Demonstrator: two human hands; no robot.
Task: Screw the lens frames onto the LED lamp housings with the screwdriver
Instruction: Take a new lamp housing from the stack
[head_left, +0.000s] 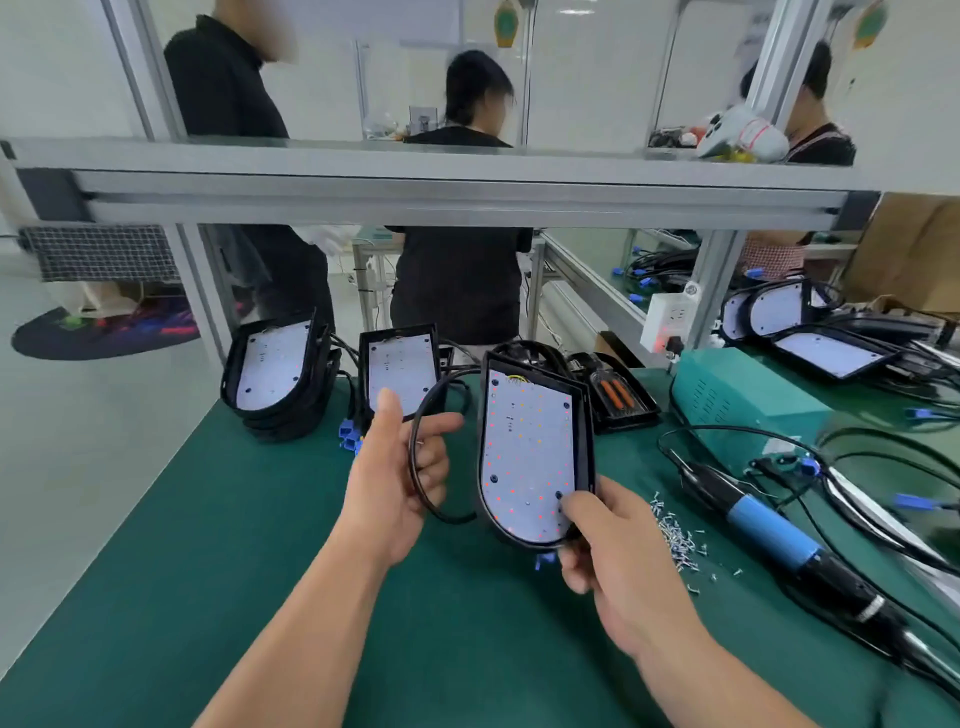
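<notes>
Right now, near to far:
R hand (618, 551): gripping bottom rounded edge of LED lamp housing (530, 452), thumb on the white LED board, fingers behind. Housing held up off the mat, tilted, board facing camera.
L hand (400, 478): fingers curled round the black cable (423, 467) looping off the housing's left side, thumb up.
Mat (234, 597): green, covers the bench; bare under both forearms.
Screws (675, 535): small loose pile on mat, just right of R hand.
Screwdriver (779, 535): electric, blue grip, lying on mat right of screws, untouched; cables around it.
Teal box (748, 389): behind the driver, right side.
Black tray (618, 395): behind held housing, orange-handled tools inside.
Other housings: two stood up at far edge, rounded one (272, 369) left, squarer one (400, 371) beside it; more stacked far right (826, 353).
Frame rail (415, 192): alu beam across the bench; ppl standing beyond it.
</notes>
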